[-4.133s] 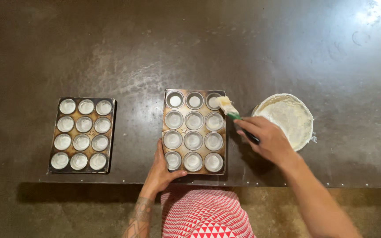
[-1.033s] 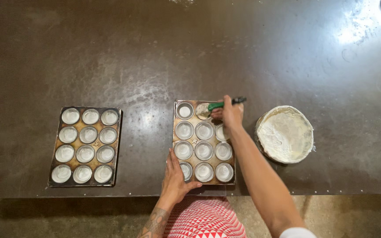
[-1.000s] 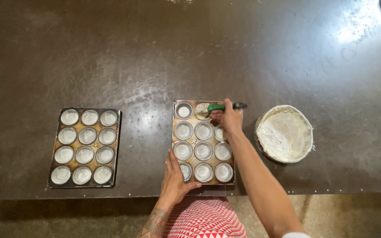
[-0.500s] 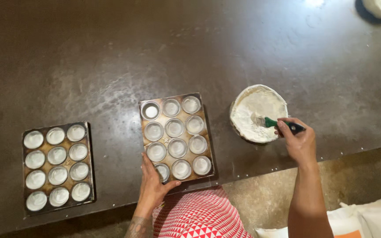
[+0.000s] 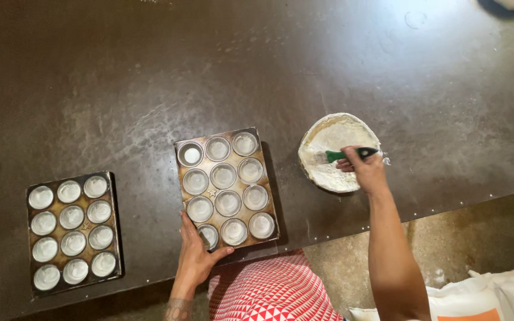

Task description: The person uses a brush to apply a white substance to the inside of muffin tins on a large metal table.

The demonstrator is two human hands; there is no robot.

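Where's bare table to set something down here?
Bare patches: the whole far table, and the gap between the left tray and middle tray. Crowded between middle tray and bowl, where the right hand dips a brush.

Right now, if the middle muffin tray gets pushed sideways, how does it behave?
The tray looks like rigid metal, so it probably slides flat without flexing. The table looks dusted, so it may skid easily. The left hand pins its near edge, so it might pivot there.
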